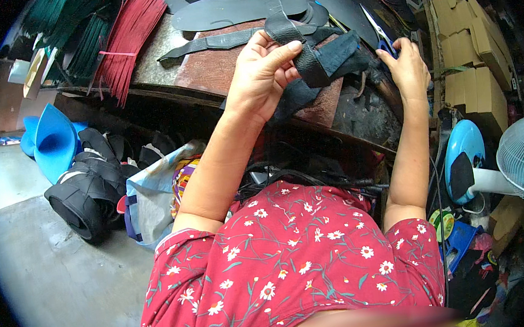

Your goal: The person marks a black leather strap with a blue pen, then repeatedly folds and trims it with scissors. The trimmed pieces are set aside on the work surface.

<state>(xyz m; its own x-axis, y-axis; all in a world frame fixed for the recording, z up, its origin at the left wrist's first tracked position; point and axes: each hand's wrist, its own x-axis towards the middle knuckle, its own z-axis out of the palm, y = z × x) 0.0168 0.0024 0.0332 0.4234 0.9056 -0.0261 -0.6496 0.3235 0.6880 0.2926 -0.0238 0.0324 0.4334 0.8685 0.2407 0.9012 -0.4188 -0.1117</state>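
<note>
Here a black leather strap piece (318, 59) is held up just above the worktop (216, 68), w/ the left hand (260, 76) fingers closed on it, thumb pressed along its upper edge. It looks dark, matte & folded, w/ a ragged lower flap; it is judged soft, light & floppy, so best gripped near the fold. Blue-handled scissors (381, 34) are touched by the right hand (408, 66); whether its fingers are closed on them cannot be told.
</note>
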